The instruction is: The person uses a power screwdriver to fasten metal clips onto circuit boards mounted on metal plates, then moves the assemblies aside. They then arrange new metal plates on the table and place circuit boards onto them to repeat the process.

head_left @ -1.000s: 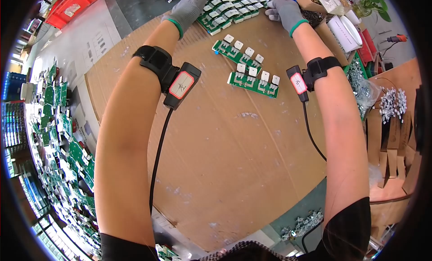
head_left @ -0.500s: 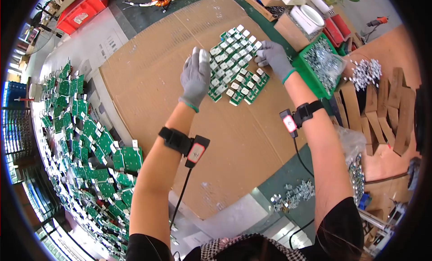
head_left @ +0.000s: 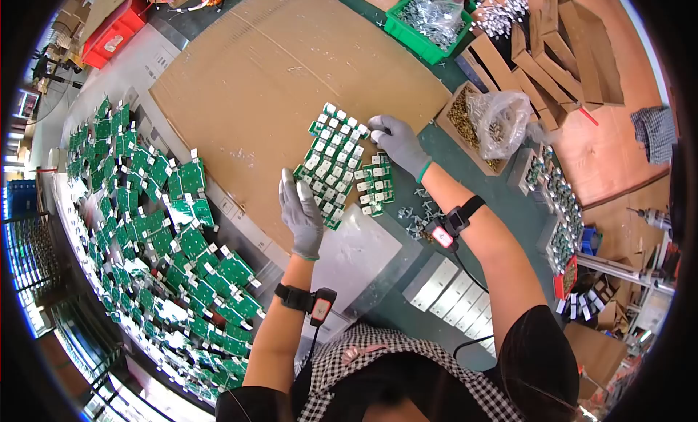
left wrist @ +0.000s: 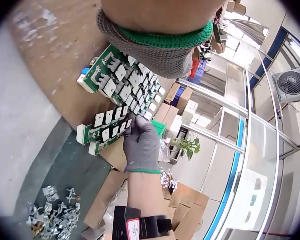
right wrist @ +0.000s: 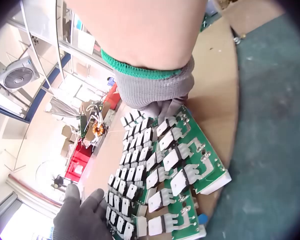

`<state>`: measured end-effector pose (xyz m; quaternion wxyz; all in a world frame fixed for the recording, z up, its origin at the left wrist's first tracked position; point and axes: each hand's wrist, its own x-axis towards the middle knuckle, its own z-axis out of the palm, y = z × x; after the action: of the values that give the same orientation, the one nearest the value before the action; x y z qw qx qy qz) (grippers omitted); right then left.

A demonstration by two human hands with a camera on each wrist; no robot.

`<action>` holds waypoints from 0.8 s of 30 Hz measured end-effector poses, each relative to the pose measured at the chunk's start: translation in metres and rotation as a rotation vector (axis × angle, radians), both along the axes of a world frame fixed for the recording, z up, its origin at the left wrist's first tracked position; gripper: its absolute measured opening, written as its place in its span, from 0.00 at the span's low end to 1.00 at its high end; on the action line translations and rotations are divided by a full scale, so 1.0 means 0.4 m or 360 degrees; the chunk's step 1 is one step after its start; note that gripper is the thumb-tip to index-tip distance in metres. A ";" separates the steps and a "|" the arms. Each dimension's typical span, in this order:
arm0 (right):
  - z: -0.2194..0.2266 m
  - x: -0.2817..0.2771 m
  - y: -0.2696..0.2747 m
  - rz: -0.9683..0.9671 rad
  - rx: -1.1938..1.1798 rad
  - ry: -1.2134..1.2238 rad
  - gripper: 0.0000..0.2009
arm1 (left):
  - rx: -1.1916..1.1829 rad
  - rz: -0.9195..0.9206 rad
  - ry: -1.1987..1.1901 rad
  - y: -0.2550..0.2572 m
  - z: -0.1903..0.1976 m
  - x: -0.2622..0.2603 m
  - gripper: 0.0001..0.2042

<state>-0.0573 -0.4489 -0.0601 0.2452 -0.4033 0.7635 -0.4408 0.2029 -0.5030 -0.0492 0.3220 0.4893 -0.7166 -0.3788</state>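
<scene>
A block of green circuit boards with rows of white components lies between the two gloved hands. My left hand is along its left side, fingers straight, fingertips at the block's edge. At the far right corner is my right hand, its fingers reaching to the board ends; the right wrist view shows its gloved fingers among the white components. Two shorter board rows sit against the block's near right side. In the left wrist view, the right hand touches the boards' far end.
Beneath lies a cardboard sheet. Many more circuit boards are spread at left. Loose metal clips lie by the right forearm. A green bin of metal parts, a box of brass-coloured parts and cardboard strips stand at right.
Both hands have come toward the body with the board block, which has slid across the cardboard to its near edge. The two separate boards now sit against it. The head view has shifted.
</scene>
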 end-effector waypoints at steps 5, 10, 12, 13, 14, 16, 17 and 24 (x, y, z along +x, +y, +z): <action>0.099 -0.002 0.129 0.0443 0.0282 0.0964 0.17 | 0.0330 0.0101 0.0311 0.019 -0.035 0.086 0.29; 0.041 0.018 0.154 0.0770 0.0229 0.1698 0.16 | 0.0395 0.0074 0.0540 0.078 0.010 0.125 0.32; 0.036 0.003 0.155 0.0823 0.0268 0.1864 0.16 | 0.0351 0.0095 0.0514 0.108 0.040 0.135 0.31; 0.039 -0.001 0.160 0.0852 0.0291 0.1943 0.15 | 0.0348 0.0113 0.0462 0.120 0.059 0.143 0.31; 0.044 -0.009 0.168 0.0846 0.0220 0.2040 0.15 | 0.0343 0.0130 0.0415 0.131 0.076 0.147 0.31; 0.036 -0.014 0.174 0.0917 0.0116 0.2034 0.16 | 0.0307 0.0161 0.0399 0.156 0.082 0.144 0.30; 0.032 -0.019 0.173 0.0946 0.0061 0.2038 0.16 | 0.0358 0.0131 0.0412 0.166 0.073 0.147 0.31; 0.064 -0.018 0.179 0.1148 0.0362 0.2193 0.16 | 0.0266 0.0122 0.0449 0.233 0.050 0.140 0.26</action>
<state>-0.0646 -0.3772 -0.0344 -0.1158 -0.7812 0.6059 0.0965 0.2589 -0.4096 -0.0293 0.3916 0.4832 -0.6111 -0.4895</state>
